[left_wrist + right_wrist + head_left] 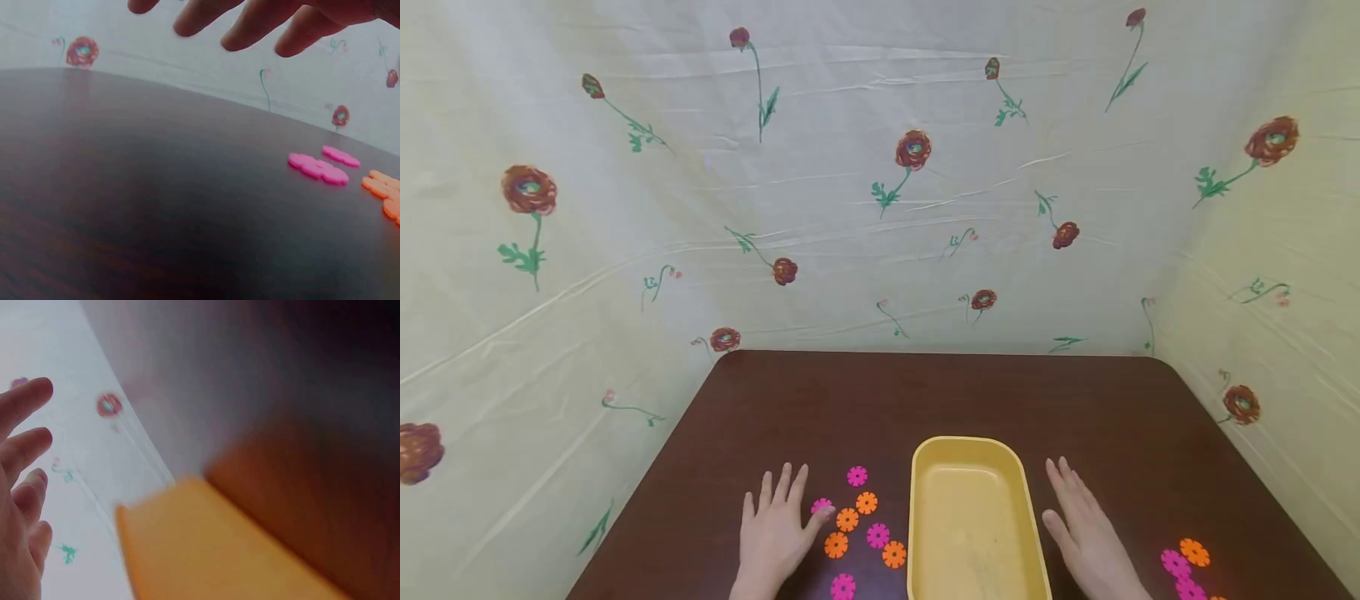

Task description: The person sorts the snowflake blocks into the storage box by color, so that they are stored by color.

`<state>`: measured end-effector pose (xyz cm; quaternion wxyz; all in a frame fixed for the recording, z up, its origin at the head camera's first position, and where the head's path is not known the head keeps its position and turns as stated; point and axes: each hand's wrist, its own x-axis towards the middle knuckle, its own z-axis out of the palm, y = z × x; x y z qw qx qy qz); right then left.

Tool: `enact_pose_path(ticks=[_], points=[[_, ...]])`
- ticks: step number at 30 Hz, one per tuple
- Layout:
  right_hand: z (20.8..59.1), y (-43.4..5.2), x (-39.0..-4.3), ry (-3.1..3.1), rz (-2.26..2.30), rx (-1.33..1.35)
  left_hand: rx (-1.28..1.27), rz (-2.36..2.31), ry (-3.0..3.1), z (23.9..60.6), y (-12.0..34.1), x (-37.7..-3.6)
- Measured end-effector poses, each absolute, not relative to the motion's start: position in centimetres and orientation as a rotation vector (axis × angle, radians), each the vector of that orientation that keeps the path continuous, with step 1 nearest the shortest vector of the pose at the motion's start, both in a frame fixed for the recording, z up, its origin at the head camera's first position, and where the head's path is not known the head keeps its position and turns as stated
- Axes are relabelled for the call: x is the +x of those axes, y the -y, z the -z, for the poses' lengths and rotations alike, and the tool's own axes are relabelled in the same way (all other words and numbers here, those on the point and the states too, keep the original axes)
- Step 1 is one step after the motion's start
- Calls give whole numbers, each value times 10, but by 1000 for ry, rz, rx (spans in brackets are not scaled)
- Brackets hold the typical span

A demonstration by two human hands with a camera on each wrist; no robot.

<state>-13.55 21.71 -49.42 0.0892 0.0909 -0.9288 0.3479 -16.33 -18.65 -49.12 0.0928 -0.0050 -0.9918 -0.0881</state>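
**A:** How are the hands placed?

**B:** The left hand [772,533] is laid flat on the dark brown table [865,400], palm down, its fingers straight and slightly spread. Nothing is grasped by it. Its thumb is seen touching, or very nearly touching, a pink flower-shaped disc [821,506]. The right hand [1086,537] is also laid flat with its fingers straight, released, just to the right of the yellow tray [917,508]. Whether the tray wall is touched by it cannot be told.

**A:** Where are the discs found?

**B:** A loose group is scattered between the left hand and the tray: another pink disc [857,476] farthest from the person, orange discs [847,519] in the middle, and more pink and orange ones nearer the table's front edge. A second small cluster [1183,562] of pink and orange discs is seen at the lower right, well apart from the right hand. From the left wrist view, two pink discs [319,167] are shown lying flat on the wood, with the fingertips [240,34] hovering above them.

**A:** And the tray?

**B:** It is set upright between the two hands. No disc is visible in it. In the right wrist view it is blurred, and only its yellow rim [206,544] is made out beside the fingers [25,444]. A floral cloth backdrop [880,167] is hung behind and beside the table.
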Motion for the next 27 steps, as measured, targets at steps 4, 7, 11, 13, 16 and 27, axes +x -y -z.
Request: enact_pose_path(ticks=[4, 7, 11, 13, 16, 27], points=[[499, -197, -129, 2639, -1413, 311, -11, 282, 2979, 494, 183, -162], [504, -184, -127, 2495, -1488, 428, -56, 294, 2951, 497, 179, -162], [508, -173, -125, 2431, -1469, 462, -131, 263, 2893, 499, 173, -165], [509, -170, -125, 2415, -1446, 461, -142, 239, 2883, 500, 171, -166], [512, -169, -126, 2364, -1373, 496, -129, 192, 2880, 500, 169, -170], [509, -170, -124, 2526, -1472, 334, -46, 164, 2839, 501, 166, -177]])
